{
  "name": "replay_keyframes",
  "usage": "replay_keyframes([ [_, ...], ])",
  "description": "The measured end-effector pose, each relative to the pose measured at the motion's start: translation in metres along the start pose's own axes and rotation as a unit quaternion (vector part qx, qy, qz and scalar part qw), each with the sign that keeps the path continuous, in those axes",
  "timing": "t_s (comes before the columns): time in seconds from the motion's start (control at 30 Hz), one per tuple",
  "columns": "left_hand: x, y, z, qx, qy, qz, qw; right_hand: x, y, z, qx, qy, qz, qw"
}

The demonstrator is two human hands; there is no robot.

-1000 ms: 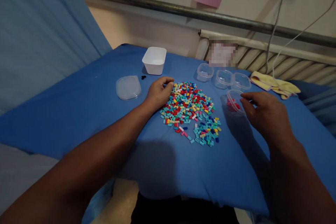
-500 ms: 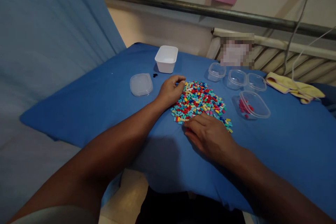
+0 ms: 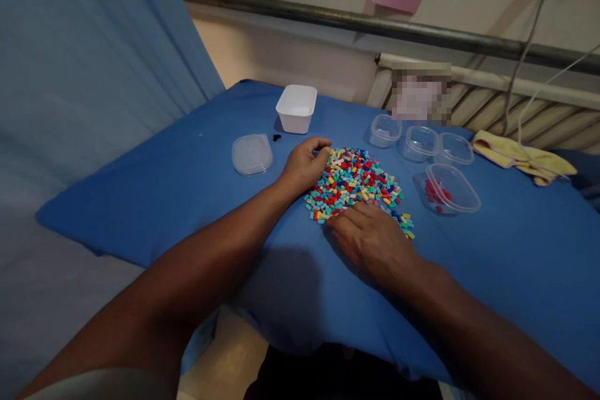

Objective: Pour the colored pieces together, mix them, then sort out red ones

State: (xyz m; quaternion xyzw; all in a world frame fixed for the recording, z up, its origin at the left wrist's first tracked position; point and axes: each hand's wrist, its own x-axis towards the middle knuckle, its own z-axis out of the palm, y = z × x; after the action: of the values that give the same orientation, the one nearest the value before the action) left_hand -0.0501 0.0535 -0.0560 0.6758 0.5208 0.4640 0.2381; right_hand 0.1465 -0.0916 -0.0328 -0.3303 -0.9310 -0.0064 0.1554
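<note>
Since a second ago the right hand [image 3: 375,240] has come away from the tub [image 3: 452,188] holding red pieces and now lies palm down on the near edge of the bead pile [image 3: 356,184], its fingers [image 3: 349,219] flat and stretched over the beads; whether they pinch anything I cannot tell. Left hand [image 3: 304,165] has hardly shifted: it rests at the pile's far left edge with fingers curled loosely inward, grasping nothing that I can see. The pile is a flat heap of tiny blocks in teal, red, yellow, dark blue and pink, spread on the blue worktop [image 3: 187,187] between the two hands. Behind it stand three clear cups [image 3: 419,140], a white tub [image 3: 297,108] and a clear lid [image 3: 252,154].
</note>
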Motion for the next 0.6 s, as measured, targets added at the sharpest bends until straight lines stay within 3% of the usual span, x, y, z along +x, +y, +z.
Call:
replay_keyframes([
  [0.27,0.002,-0.001,-0.002,-0.002,-0.001,-0.011,1.0,-0.008,0.005,0.0,0.081,0.052,-0.042,0.995],
  [0.47,-0.001,0.003,-0.009,0.001,-0.007,-0.023,1.0,-0.021,0.03,-0.016,0.115,0.135,0.028,0.984],
  [0.6,-0.002,0.003,-0.012,0.015,-0.016,-0.018,1.0,-0.043,0.067,-0.039,0.019,0.215,0.121,0.969],
])
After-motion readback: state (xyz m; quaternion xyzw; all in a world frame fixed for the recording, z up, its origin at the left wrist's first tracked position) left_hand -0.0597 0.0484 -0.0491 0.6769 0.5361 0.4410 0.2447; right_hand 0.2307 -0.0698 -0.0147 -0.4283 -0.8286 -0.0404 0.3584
